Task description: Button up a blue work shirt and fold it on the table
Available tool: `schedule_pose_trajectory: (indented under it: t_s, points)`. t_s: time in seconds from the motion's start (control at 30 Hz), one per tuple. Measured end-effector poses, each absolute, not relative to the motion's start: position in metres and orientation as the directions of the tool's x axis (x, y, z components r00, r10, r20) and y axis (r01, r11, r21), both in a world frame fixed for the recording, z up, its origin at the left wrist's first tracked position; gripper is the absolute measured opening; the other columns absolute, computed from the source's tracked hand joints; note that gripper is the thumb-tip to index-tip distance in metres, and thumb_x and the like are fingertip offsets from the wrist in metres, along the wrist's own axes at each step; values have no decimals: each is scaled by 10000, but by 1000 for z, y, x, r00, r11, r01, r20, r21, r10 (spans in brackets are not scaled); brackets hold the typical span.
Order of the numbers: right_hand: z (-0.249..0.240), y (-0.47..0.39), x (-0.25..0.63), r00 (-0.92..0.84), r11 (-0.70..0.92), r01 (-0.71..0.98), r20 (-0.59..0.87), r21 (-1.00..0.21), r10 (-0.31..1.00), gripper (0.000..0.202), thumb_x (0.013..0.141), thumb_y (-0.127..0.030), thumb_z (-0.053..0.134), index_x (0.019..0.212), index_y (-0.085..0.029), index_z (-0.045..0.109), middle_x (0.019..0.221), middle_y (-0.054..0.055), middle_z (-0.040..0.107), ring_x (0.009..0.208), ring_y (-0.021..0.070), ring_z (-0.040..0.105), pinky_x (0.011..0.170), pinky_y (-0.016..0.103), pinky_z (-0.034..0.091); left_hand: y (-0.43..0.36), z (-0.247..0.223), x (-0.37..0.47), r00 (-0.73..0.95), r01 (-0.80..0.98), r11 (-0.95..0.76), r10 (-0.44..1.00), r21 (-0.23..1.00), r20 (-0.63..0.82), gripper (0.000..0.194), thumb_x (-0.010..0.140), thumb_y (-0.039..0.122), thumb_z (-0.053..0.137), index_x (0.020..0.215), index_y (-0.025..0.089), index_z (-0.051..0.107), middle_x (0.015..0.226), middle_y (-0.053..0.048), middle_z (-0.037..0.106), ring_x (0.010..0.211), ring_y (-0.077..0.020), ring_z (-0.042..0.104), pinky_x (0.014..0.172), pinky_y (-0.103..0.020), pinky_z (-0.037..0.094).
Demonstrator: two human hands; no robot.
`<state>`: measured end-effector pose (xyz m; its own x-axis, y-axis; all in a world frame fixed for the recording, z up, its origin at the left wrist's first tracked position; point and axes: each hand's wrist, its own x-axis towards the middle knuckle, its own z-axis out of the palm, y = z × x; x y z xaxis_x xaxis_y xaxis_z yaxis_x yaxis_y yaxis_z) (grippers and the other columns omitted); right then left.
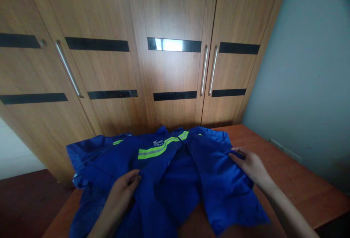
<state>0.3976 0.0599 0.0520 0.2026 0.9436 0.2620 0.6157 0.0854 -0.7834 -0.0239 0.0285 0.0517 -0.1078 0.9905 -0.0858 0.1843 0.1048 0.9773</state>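
Observation:
A blue work jacket (175, 172) with yellow-green reflective strips and small white lettering lies spread on the table, its front parted in the middle. My left hand (123, 190) pinches the cloth of the left front panel between thumb and fingers. Over on the right side, my right hand (250, 165) is closed on the edge of the other panel near the sleeve. One sleeve (93, 150) is spread out toward the left. The jacket's lower part runs out of the frame at the bottom.
The reddish-brown table (295, 187) reaches to the right under the jacket. Behind it stands a wooden wardrobe (169, 70) with metal handles and black strips. A pale wall (306, 84) rises on the right. Dark reddish floor (24, 198) shows at lower left.

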Motion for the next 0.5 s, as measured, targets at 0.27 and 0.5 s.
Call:
schedule_pose_trajectory:
  t_s: [0.27, 0.5]
  points:
    - [60, 28, 365, -322, 309, 804, 64, -508, 945, 304, 821, -378, 566, 1084, -252, 652, 1012, 59, 701, 892, 244, 650, 747, 297, 469, 15, 61, -42, 132, 552, 33, 983, 833, -126, 358, 737, 435, 567, 987, 217, 702, 957, -54, 730, 862, -260, 658, 829, -338, 500]
    - [51, 62, 375, -263, 177, 599, 17, -781, 965, 426, 899, -512, 377, 895, -189, 655, 739, 32, 654, 654, 163, 603, 582, 232, 439, 2, 70, -20, 195, 345, 244, 926, 906, -324, 471, 761, 589, 568, 1055, 242, 689, 1126, -35, 696, 1056, -263, 603, 875, -339, 487]
